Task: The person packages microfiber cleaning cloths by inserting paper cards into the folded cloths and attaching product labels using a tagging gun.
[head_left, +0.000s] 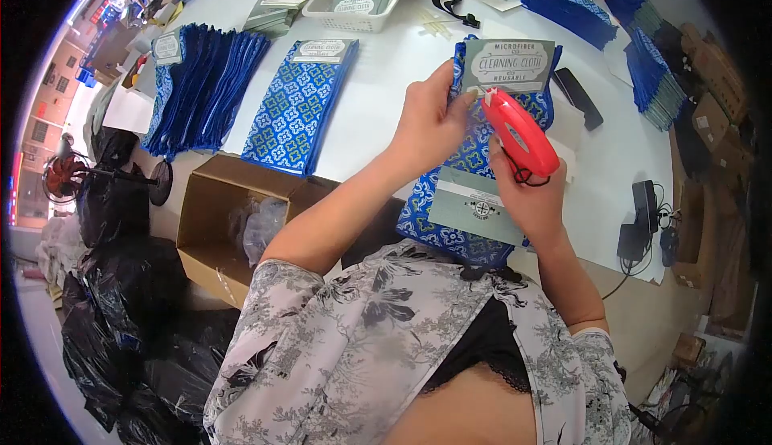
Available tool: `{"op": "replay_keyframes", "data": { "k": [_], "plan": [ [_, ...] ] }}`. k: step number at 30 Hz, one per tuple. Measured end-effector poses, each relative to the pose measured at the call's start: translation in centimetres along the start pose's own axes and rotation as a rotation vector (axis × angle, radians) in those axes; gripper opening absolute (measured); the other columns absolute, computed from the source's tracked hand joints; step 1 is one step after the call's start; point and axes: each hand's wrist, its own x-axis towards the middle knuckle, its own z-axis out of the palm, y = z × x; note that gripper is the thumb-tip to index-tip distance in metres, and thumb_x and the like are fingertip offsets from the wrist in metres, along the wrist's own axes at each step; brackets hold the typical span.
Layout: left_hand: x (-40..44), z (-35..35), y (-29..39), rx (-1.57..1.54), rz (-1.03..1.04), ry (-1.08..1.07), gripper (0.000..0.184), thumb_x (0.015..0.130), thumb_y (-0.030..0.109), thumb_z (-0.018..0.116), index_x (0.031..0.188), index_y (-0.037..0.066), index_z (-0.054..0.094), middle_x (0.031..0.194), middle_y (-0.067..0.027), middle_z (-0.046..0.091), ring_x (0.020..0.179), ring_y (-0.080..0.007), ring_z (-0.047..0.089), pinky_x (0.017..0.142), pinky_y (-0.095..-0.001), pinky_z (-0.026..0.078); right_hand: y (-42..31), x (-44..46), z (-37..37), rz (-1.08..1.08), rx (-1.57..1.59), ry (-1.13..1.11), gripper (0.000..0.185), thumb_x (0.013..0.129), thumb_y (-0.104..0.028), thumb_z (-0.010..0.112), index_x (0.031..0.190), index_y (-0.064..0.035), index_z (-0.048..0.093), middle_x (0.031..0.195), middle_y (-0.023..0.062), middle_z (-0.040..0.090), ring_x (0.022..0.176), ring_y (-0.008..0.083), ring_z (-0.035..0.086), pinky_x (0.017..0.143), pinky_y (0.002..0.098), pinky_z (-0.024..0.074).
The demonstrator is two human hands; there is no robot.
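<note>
A blue patterned cleaning cloth (474,151) lies folded in front of me, with a grey-green "Microfiber Cleaning Cloth" label (512,65) across its far end. My left hand (434,115) pinches the left edge of the cloth beside that label. Wrapped in my right hand (527,196) is a red tagging gun (521,133), its tip pointing at the label's lower left corner, close to my left thumb. A dark loop hangs from the gun near my fingers. Nearer my body, a second grey-green card (470,208) lies over the blue cloth.
To the left stand a fanned stack of cloths (209,83) and a neater labelled pile (299,103). A white basket (346,20) holds labels. A dark bar-shaped object (577,98) and black adapters (639,220) are at right. An open carton (233,228) sits below the table edge.
</note>
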Motion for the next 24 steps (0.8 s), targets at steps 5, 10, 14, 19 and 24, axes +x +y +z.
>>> {"op": "replay_keyframes", "data": {
  "k": [5,10,14,19,24],
  "plan": [
    [0.0,-0.1,0.6,0.084,0.119,0.021,0.026,0.087,-0.004,0.056,0.114,-0.004,0.053,0.089,-0.0207,0.066,0.081,-0.0303,0.062,0.072,-0.0362,0.048,-0.4,-0.1,0.4,-0.039,-0.034,0.059,0.021,0.086,-0.005,0.072,0.103,0.0049,0.068,0.075,0.0032,0.068,0.066,0.0046,0.059,0.061,0.0217,0.0479],
    [-0.6,0.5,0.4,0.319,0.253,-0.044,0.026,0.080,-0.008,0.054,0.105,-0.005,0.047,0.071,-0.0288,0.059,0.069,-0.0482,0.060,0.057,-0.0482,0.046,0.9,-0.2,0.7,0.007,0.016,0.085,0.024,0.086,-0.005,0.072,0.107,0.0050,0.067,0.075,0.0038,0.069,0.067,0.0053,0.060,0.062,0.0224,0.0487],
    [-0.7,0.6,0.5,0.236,0.146,-0.077,0.027,0.082,-0.008,0.055,0.108,-0.003,0.050,0.076,-0.0275,0.060,0.067,-0.0436,0.057,0.059,-0.0434,0.046,1.2,-0.2,0.9,-0.007,0.017,0.094,0.028,0.086,-0.007,0.073,0.110,0.0049,0.066,0.077,0.0036,0.069,0.069,0.0056,0.061,0.063,0.0227,0.0491],
    [-0.8,0.9,1.0,0.180,0.139,-0.040,0.022,0.080,-0.008,0.056,0.100,-0.006,0.044,0.069,-0.0305,0.057,0.071,-0.0509,0.058,0.058,-0.0530,0.044,1.2,-0.2,1.1,-0.047,0.067,0.125,0.028,0.086,-0.008,0.075,0.110,0.0037,0.067,0.077,0.0021,0.067,0.066,0.0054,0.058,0.061,0.0223,0.0477],
    [-1.0,1.1,0.5,0.165,0.172,0.016,0.019,0.082,-0.006,0.057,0.097,-0.006,0.045,0.068,-0.0299,0.056,0.068,-0.0501,0.057,0.056,-0.0489,0.044,1.2,-0.2,1.2,-0.153,-0.113,0.213,0.027,0.085,-0.009,0.076,0.107,0.0031,0.068,0.075,0.0005,0.066,0.063,0.0048,0.055,0.059,0.0211,0.0450]
  ]
}}
